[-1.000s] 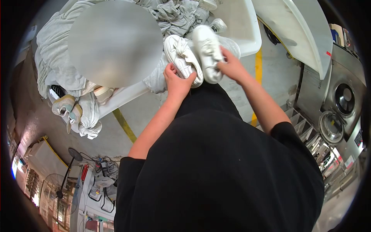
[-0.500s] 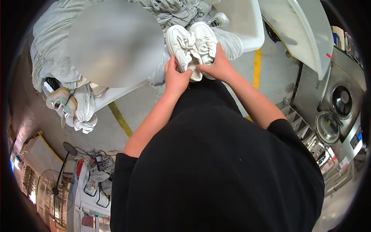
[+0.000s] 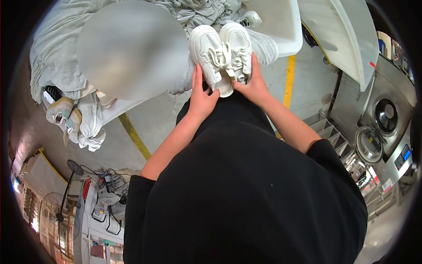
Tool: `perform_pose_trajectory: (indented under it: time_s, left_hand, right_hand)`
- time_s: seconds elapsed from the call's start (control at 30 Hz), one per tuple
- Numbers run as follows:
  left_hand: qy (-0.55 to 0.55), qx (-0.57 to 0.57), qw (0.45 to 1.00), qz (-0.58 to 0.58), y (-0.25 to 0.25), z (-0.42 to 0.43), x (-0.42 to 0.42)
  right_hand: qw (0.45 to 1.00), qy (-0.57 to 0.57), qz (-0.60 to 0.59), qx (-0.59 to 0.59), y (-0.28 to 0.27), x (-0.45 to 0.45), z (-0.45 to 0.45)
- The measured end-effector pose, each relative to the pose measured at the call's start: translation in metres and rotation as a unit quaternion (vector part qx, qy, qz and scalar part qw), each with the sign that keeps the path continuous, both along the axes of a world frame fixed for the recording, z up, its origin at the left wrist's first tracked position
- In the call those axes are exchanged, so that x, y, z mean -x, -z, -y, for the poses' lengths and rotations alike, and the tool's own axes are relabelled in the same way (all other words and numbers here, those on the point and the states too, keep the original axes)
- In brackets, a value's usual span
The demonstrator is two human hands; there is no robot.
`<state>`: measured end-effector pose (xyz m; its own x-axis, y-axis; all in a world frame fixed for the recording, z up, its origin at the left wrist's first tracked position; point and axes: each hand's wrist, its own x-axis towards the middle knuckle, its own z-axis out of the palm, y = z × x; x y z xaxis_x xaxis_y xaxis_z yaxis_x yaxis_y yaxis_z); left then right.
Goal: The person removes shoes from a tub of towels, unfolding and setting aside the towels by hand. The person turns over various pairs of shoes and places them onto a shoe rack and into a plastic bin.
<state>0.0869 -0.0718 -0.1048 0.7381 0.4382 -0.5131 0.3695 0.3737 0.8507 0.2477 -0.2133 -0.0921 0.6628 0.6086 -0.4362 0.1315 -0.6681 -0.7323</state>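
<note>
Two white lace-up sneakers are held side by side in front of my body, toes pointing away from me. My left hand [image 3: 203,97] grips the left sneaker [image 3: 205,49] along its outer side and heel. Around the outer side of the right sneaker [image 3: 238,47] my right hand [image 3: 251,86] is closed, its thumb near the heel opening. The white laces are tied in loose bows on top. Just beyond the shoes lies a heap of grey-white cloth [image 3: 200,12], with another white shoe [image 3: 250,19] resting on it.
A white tub [image 3: 288,42] holds the cloth heap. Tan-and-white shoes [image 3: 61,110] hang at its left edge. A blurred grey disc [image 3: 132,50] hides part of the heap. At right stands a steel machine with a round door [image 3: 369,144]; a fan [image 3: 60,216] is at lower left.
Both sneakers have come slightly closer and turned, showing more of their toes and soles' edges. My right hand has shifted a little right and down with its shoe.
</note>
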Motion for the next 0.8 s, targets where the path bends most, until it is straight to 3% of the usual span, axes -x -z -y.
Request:
perform_pose_trajectory:
  time_s: [0.17, 0.33, 0.43, 0.5, 0.6, 0.7, 0.8]
  left_hand:
    - [0.009, -0.033, 0.999, 0.027, 0.008, 0.007, 0.011]
    - [0.028, -0.173, 0.984, -0.013, 0.006, 0.003, 0.004]
    - [0.065, -0.288, 0.952, -0.076, 0.006, -0.002, -0.016]
    - [0.078, -0.360, 0.922, -0.120, 0.004, -0.002, -0.036]
    - [0.069, -0.288, 0.937, -0.184, -0.003, -0.011, -0.066]
    - [0.118, -0.234, 0.935, -0.238, -0.016, -0.027, -0.082]
    - [0.170, -0.220, 0.919, -0.281, -0.033, -0.031, -0.092]
  right_hand:
    - [0.998, 0.005, 0.027, -0.055, 0.009, 0.019, 0.015]
    - [0.994, -0.003, -0.004, -0.109, 0.009, 0.010, 0.016]
    - [0.995, 0.007, -0.088, -0.054, 0.001, -0.019, 0.008]
    - [0.999, 0.007, -0.051, 0.002, 0.000, -0.029, -0.003]
    - [0.996, 0.019, -0.036, 0.077, -0.011, -0.039, -0.018]
    - [0.995, 0.025, -0.081, 0.050, -0.016, -0.044, -0.017]
    - [0.998, -0.001, -0.047, 0.052, -0.021, -0.045, -0.016]
